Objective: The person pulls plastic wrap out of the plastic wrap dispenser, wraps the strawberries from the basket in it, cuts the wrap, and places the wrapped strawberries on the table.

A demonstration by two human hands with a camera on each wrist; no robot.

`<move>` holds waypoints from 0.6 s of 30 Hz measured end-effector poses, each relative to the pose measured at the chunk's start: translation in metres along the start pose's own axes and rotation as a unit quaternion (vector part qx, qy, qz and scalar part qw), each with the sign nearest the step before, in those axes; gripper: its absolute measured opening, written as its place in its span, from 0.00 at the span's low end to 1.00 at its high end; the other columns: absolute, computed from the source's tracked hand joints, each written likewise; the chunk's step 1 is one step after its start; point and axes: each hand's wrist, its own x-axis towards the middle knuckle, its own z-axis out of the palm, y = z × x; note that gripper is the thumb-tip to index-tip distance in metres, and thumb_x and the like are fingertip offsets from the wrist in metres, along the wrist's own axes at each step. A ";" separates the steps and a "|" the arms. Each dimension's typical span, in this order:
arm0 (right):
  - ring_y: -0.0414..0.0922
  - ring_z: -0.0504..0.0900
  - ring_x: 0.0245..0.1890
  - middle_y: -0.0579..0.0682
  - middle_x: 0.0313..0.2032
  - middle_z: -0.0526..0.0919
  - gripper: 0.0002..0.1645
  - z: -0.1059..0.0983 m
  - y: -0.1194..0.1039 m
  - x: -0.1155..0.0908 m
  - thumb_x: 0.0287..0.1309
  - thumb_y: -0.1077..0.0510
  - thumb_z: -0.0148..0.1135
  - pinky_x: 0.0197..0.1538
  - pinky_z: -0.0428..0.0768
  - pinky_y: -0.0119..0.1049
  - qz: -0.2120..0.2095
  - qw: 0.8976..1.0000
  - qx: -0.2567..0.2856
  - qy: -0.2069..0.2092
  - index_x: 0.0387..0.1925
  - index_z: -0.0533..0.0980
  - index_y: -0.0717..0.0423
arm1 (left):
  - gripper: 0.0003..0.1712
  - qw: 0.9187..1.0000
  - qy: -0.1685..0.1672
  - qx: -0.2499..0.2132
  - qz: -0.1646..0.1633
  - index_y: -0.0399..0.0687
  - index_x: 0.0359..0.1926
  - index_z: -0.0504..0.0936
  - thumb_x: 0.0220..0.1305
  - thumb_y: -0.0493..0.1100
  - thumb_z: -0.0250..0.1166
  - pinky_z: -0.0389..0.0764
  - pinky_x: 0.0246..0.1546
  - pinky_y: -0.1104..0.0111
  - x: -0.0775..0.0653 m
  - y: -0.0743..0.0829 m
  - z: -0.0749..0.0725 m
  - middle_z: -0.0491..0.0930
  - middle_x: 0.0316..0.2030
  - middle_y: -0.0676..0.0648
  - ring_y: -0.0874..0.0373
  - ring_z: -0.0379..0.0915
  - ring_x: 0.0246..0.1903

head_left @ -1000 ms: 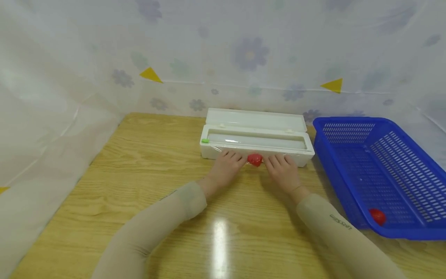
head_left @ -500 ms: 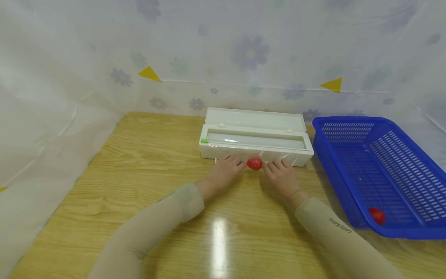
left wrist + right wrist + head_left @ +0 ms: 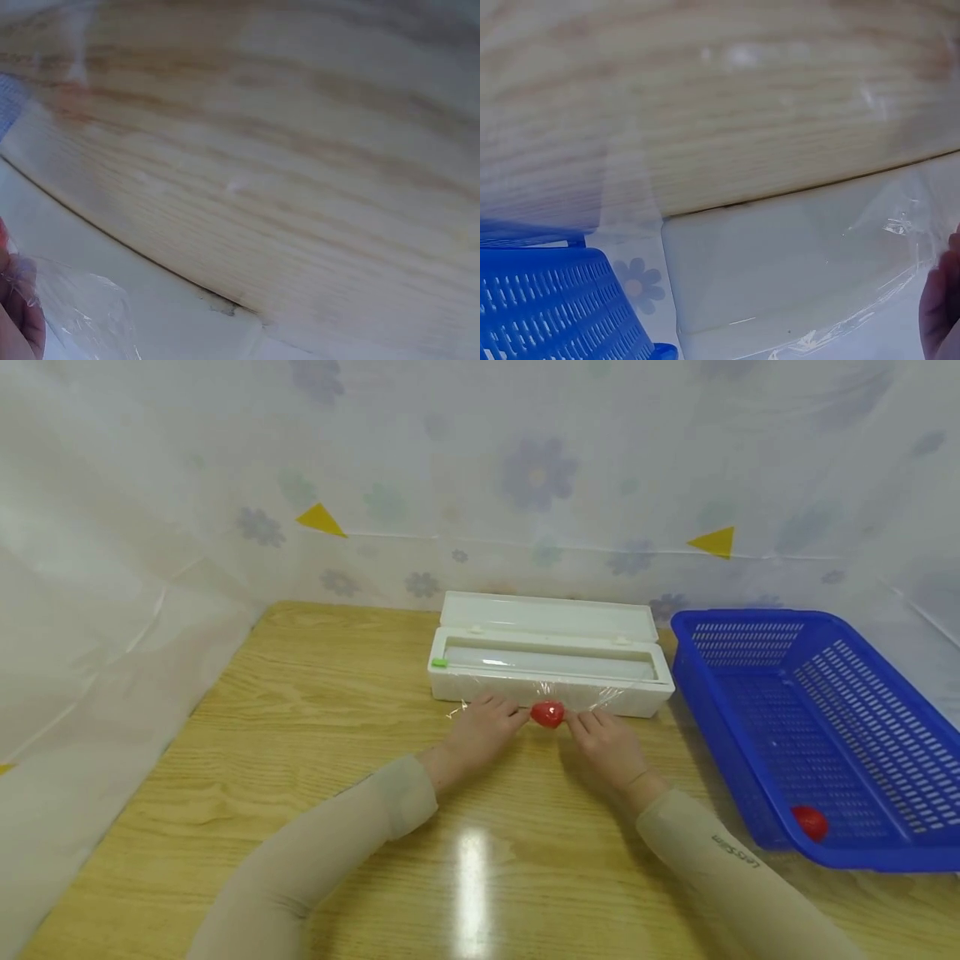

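Observation:
In the head view a red, strawberry-shaped piece (image 3: 547, 714) sits between my two hands, wrapped in clear cling film. My left hand (image 3: 483, 731) pinches the film just left of it, fingers curled. On the other side my right hand (image 3: 609, 745) pinches the film the same way. Crinkled cling film (image 3: 86, 304) trails from the left fingers in the left wrist view, and shiny film (image 3: 900, 225) runs to the right fingers in the right wrist view. Right behind the hands stands a white cling film dispenser (image 3: 637, 700), lid (image 3: 547, 617) raised, its roll (image 3: 555, 662) showing inside.
A blue plastic basket (image 3: 720, 735) stands on the right, with another red piece (image 3: 810, 823) in its near corner. A green slider (image 3: 439, 662) sits at the dispenser's left end. The wooden table (image 3: 315, 693) ends at a flowered curtain (image 3: 536, 477).
Both hands and the wrapped red piece have drawn slightly toward me, away from the dispenser. A loose film edge now shows left of the left hand. Dispenser and basket stay put.

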 end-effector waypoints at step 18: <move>0.52 0.80 0.27 0.59 0.27 0.83 0.14 -0.003 -0.006 0.006 0.38 0.76 0.64 0.32 0.80 0.39 0.043 0.997 0.026 -0.052 0.32 0.76 0.69 | 0.12 0.923 0.010 -0.316 -0.220 0.44 0.47 0.78 0.66 0.42 0.56 0.75 0.52 0.61 -0.006 -0.012 -0.001 0.79 0.46 0.46 0.52 0.75 0.48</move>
